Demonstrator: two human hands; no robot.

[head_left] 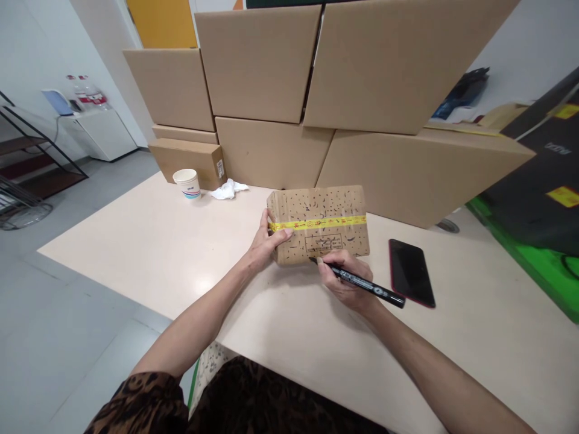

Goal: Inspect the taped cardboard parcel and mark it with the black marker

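Head view: left hand (266, 241) grips the speckled box (323, 208), thumb on top; right fingers pinch a black marker (368, 286) against it

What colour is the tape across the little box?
The tape is bright yellow with small red markings, seen best in the head view.

Looking forward and down from the wearer's head over the table (136, 241), taking in left hand (266, 242) and right hand (347, 280) close by and stacked boxes (262, 66) beyond.
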